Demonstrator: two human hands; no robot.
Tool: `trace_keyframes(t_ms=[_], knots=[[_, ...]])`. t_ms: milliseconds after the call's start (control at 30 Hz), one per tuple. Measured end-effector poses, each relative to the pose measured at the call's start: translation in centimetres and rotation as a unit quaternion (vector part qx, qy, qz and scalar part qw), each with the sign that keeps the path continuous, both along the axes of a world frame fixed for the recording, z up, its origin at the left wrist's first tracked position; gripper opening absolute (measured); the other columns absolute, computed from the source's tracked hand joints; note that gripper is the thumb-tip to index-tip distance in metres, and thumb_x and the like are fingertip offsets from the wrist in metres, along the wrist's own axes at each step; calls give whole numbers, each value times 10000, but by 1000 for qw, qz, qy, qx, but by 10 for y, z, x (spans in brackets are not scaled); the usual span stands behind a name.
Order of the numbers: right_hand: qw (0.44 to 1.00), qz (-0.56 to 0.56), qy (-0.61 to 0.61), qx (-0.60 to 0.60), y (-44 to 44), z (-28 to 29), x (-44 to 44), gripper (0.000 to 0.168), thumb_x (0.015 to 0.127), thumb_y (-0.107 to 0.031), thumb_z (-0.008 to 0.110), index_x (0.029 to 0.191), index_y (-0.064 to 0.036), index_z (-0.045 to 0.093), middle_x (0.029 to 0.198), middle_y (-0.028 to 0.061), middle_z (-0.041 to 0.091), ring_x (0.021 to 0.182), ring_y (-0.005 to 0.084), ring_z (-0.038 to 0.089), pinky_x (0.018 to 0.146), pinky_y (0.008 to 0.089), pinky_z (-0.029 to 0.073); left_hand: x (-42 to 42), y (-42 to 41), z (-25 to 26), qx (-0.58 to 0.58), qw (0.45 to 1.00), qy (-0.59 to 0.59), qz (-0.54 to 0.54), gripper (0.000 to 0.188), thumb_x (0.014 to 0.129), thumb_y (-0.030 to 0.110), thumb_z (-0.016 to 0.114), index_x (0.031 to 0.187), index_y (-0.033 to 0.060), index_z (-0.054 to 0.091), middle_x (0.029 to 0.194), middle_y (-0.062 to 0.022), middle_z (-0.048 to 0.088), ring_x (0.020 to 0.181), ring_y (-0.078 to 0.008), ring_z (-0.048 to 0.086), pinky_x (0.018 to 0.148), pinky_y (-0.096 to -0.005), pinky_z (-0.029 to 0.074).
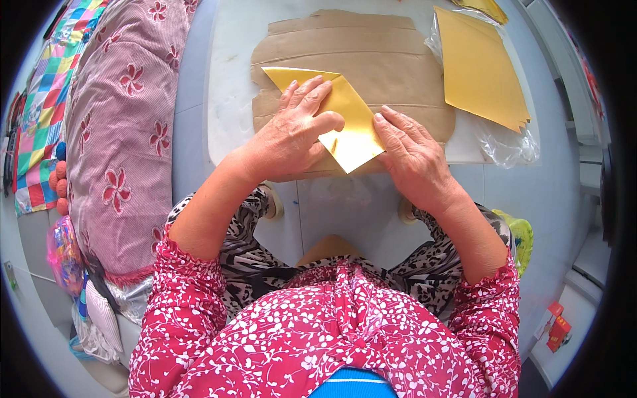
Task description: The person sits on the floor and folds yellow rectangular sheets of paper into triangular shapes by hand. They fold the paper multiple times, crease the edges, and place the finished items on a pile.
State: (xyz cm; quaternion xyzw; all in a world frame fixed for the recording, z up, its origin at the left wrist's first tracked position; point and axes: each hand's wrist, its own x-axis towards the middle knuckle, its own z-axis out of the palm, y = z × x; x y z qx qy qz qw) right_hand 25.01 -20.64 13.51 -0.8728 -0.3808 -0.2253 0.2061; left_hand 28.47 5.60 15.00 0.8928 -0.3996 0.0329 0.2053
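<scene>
A sheet of shiny gold paper [351, 112], folded into an angular shape, lies on flattened brown cardboard [348, 32]. My left hand [298, 124] holds the paper from the left, with several fingertips flat on its upper part. Its index finger is bent over the middle, and its thumb is low by the left edge. At the right edge, my right hand [410, 149] has its fingers against the paper, while its thumb is mostly hidden beneath. The paper's lower corner points towards me, and a pointed flap extends to the upper left.
The cardboard rests on a white tabletop [231, 99]. Right of it, a stack of gold paper sheets [480, 69] lies on clear plastic wrapping [512, 147]. A pink flowered cover [132, 134] drapes a long seat at left. A yellow-green object [520, 239] stands beside my right leg.
</scene>
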Motion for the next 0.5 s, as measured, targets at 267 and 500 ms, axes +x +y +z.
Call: trace_keyframes(t_ms=[267, 500], knots=[[999, 34, -29, 26, -8, -2, -7, 386, 817, -27, 620, 1196, 42, 624, 1051, 148, 710, 1089, 304, 671, 964, 446, 527, -3, -3, 5, 0, 1000, -7, 4, 252, 750, 3, 639, 985, 91, 610, 1477, -275, 393, 1421, -456, 313, 1171, -580, 221], [994, 29, -31, 98, -6, -13, -3, 407, 796, 10, 651, 1198, 57, 616, 920, 132, 691, 927, 300, 685, 843, 408, 565, 0, 3, 3, -24, 1000, 12, -8, 136, 849, 147, 706, 943, 85, 629, 1456, -284, 428, 1419, -454, 327, 1173, -575, 219]])
